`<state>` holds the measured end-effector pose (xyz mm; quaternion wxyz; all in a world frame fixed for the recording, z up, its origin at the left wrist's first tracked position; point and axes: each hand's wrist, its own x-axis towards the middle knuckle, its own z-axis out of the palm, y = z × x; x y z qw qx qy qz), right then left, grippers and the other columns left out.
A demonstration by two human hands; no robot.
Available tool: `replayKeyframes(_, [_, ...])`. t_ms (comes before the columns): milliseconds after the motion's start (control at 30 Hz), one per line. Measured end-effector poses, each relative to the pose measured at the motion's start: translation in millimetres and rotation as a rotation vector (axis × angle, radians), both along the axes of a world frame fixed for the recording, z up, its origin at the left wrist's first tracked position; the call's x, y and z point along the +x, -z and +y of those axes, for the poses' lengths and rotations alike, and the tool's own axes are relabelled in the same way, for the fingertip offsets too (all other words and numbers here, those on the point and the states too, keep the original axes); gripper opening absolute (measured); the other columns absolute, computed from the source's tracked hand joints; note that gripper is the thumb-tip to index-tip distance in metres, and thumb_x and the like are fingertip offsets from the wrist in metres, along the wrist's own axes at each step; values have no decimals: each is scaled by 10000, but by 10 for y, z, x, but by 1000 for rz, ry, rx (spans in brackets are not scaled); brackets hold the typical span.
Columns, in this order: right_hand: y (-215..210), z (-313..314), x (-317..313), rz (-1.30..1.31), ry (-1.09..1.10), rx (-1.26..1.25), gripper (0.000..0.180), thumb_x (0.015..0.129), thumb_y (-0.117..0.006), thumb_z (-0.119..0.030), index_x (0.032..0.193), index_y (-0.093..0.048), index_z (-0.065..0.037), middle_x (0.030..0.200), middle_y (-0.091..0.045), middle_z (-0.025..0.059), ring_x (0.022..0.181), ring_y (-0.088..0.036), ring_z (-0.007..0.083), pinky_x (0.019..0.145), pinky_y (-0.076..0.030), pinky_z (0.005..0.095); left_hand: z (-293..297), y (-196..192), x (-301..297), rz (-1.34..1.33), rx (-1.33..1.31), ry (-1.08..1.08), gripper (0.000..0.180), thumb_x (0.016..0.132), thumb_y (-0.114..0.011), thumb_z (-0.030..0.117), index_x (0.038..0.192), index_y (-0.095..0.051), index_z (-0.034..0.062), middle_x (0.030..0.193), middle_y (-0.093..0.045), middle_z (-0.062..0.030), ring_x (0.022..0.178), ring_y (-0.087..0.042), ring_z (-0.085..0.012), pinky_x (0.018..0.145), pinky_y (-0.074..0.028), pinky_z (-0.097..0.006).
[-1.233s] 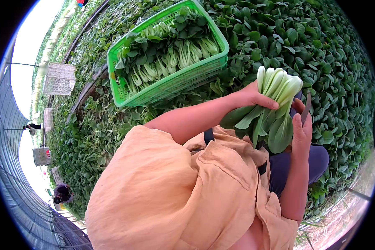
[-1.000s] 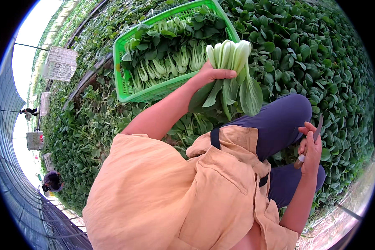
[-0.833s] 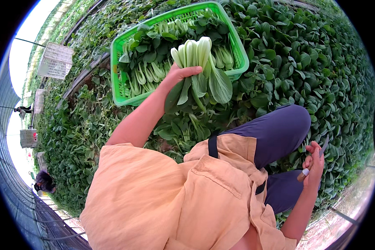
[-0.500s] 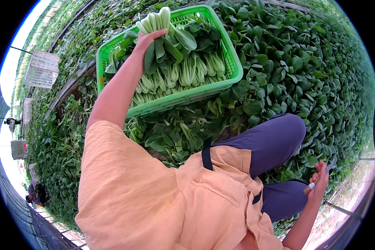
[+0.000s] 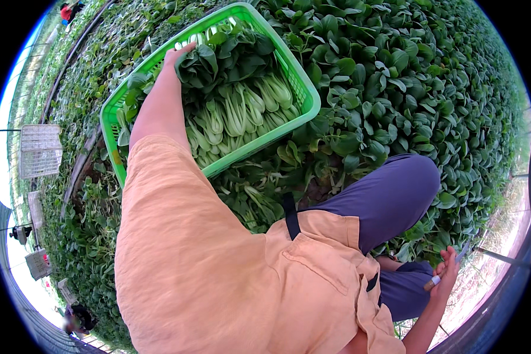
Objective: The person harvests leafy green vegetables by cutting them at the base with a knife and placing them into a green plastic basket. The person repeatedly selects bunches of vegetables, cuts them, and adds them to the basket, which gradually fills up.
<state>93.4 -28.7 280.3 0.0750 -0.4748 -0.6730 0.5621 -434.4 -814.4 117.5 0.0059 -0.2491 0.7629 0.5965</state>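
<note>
My left hand (image 5: 179,54) reaches over the far side of a green plastic crate (image 5: 314,105), its fingers closed round the pale stems of a bunch of bok choy (image 5: 199,66). The bunch's dark leaves hang toward me, and part of the hand is hidden behind them. Packed rows of bok choy (image 5: 236,115) fill the near part of the crate, white-green stems facing me. Low at the right, beside my bent leg, my right hand (image 5: 448,270) is closed on a small knife (image 5: 433,283). Its blade points up and away past the fingers.
Dense leafy plants (image 5: 419,100) cover the ground to the right. Loose leaves and stems (image 5: 256,203) lie between the crate and my legs. A white crate (image 5: 41,150) stands at the far left. Other people, one in dark clothing (image 5: 81,318) and one in red (image 5: 68,12), are distant.
My left hand has lowered the bunch of bok choy from above the crate into its far side. The view has shifted, with the crate now further left. My right hand still holds the knife.
</note>
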Motion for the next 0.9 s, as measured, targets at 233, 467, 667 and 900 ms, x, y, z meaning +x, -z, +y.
replayKeyframes(233, [208,-200,-305,2,-81,-95,346,998,-547,-340,1218,-553,-73,975,-615,36,525,-424,22,436,-336,192,11,27,235,-254,-965,-53,1010,664,-726,712,1282,-520,-60,1297,-569,-266,1198,-569,-378,986,-465,-433])
replayKeyframes(467, [41,-164,-329,-52,-111,22,295,1022,-497,-262,1223,-539,-51,966,-613,46,515,-436,28,434,-345,196,278,-459,170,-1,-897,-65,809,779,-642,647,1299,-571,32,1284,-605,-189,1221,-559,-332,1021,-434,-431])
replayKeyframes(667, [157,-189,-303,-77,-126,19,289,1021,-497,-262,1218,-546,-57,967,-615,42,515,-436,25,436,-344,196,551,-658,152,555,-956,413,611,970,-435,550,1400,-506,122,1380,-540,-157,1301,-485,-303,1094,-352,-369])
replayKeyframes(900, [100,-344,-264,-128,-145,53,295,1015,-511,-273,1214,-557,-59,971,-614,42,529,-434,22,445,-338,189,1137,209,416,158,-1338,567,639,909,-375,685,1496,-267,459,1621,-162,11,1495,-122,-278,1160,-158,-570])
